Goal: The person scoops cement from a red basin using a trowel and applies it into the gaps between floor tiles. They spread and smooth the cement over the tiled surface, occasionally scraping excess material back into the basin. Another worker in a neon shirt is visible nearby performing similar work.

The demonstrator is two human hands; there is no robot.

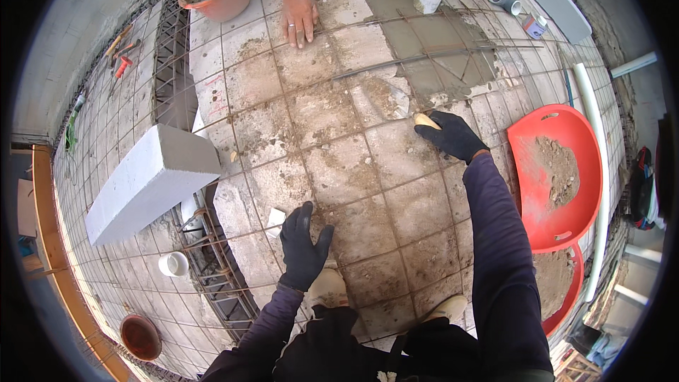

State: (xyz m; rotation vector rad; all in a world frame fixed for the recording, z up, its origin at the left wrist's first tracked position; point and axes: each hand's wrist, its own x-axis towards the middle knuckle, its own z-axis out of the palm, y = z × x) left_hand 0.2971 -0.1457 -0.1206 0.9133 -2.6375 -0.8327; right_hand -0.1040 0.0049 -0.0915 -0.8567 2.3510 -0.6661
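Gloved left hand (304, 244) spread flat on the slab (396, 191), lower centre.
Gloved right hand (453, 134), centre right, grips a wooden trowel handle (426, 121) beside wet mortar (431, 42); red pan (555, 177) at right.

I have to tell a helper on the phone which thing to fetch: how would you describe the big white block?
Start at the black-gloved left hand flat on the sandy mesh-covered floor, then look toward the person's left. The white block lies there at a slant over the steel bars, the only large, plain rectangular brick; the white cup nearby is small and round.
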